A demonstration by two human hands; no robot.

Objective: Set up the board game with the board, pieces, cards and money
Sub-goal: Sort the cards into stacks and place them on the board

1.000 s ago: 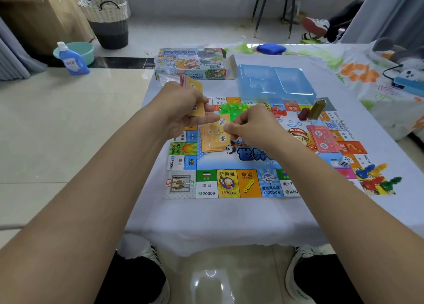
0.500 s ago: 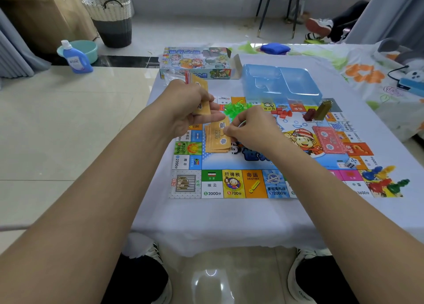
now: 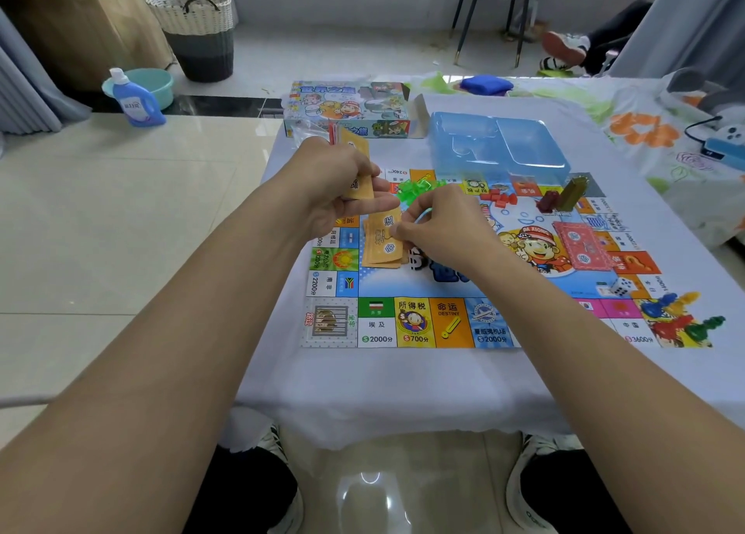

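- The left hand (image 3: 338, 186) is raised above the far-left part of the board, fingers curled round a bundle of orange paper notes (image 3: 356, 162) held upright.
- The right hand (image 3: 439, 227) sits just beside it, thumb and fingertips pinching the top orange note (image 3: 389, 227) of the pile below; a thin light-blue band loops over its fingers.
- That pile of orange notes (image 3: 381, 249) lies on the game board (image 3: 403, 287), on its left half.
- Green translucent houses (image 3: 419, 186) are heaped on the board just beyond the hands, with small red pieces (image 3: 500, 199) to their right.
- A dark red block and an olive block (image 3: 562, 199) stand near the board's far-right corner.
- A pink card stack (image 3: 580, 245) lies on the right side of the board; a white die (image 3: 621, 286) sits nearer the person.
- Coloured pawns (image 3: 681, 320) are clustered on the board's near-right corner.
- The clear blue plastic tray (image 3: 496, 146) overlaps the board's far edge, and the printed game box (image 3: 348, 110) lies to its left.
- The surface (image 3: 383, 388) is covered with a white cloth.
- On the floor at left are a blue detergent bottle (image 3: 135, 100) and a woven basket (image 3: 193, 29).
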